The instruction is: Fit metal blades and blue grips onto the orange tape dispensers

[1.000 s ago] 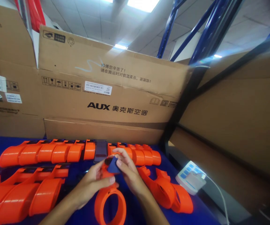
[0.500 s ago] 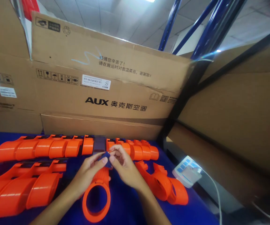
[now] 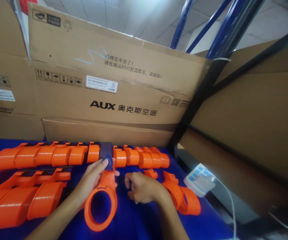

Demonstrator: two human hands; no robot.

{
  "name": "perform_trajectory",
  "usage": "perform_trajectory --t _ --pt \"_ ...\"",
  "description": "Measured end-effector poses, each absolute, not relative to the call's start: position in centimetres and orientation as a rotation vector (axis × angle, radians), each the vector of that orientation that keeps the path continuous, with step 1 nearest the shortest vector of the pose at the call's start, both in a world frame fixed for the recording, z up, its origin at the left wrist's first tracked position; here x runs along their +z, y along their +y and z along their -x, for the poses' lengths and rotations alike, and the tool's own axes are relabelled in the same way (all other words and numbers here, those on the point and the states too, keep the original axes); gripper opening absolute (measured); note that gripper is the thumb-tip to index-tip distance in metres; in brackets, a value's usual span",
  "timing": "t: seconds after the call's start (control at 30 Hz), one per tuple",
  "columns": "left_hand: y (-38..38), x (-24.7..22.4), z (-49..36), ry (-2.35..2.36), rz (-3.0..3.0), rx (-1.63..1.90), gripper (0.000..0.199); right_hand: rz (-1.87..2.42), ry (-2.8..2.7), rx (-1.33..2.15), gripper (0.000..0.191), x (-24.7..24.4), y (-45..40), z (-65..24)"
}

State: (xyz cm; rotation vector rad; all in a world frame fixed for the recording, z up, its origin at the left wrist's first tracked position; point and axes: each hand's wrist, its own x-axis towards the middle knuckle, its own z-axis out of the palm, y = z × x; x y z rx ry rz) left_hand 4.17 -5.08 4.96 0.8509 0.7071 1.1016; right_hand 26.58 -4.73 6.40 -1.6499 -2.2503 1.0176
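My left hand (image 3: 94, 178) holds an orange tape dispenser (image 3: 112, 208) by its neck. The round ring of the dispenser hangs toward me. My left thumb presses on a small dark blue piece (image 3: 108, 162) at the dispenser's upper end, and fingertips show behind the neck. To the right, apart from the dispenser, my right hand (image 3: 142, 187) is low over the blue surface with its fingers curled inward. Whatever those fingers hold, if anything, is hidden. Two or so similar orange dispensers (image 3: 190, 201) lie just beyond my right wrist.
A row of orange dispensers (image 3: 61, 156) runs along the back, with more at the front left (image 3: 45, 200). A dark block (image 3: 106, 149) stands amid the back row. Behind rises a cardboard box (image 3: 124, 90). A white device with a cable (image 3: 199, 180) sits at right, near a rack post (image 3: 191, 106).
My right hand has let go of the dark blue piece and moved down and right, its fingers curling. My left hand keeps the dispenser, its thumb now on the blue piece.
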Motion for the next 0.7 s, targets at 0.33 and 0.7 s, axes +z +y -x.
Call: perform_trajectory --t 0.33,0.7 --pt "-5.0 5.0 -4.2 0.694 -0.789 1.116 0.058 1.338 -1.897 0.866 0.018 7.1 -4.1 -27.4" --pt "-5.0 4.3 -4.6 0.552 -0.857 1.113 0.046 1.037 -1.606 0.997 0.027 6.9 -3.8 -24.8"
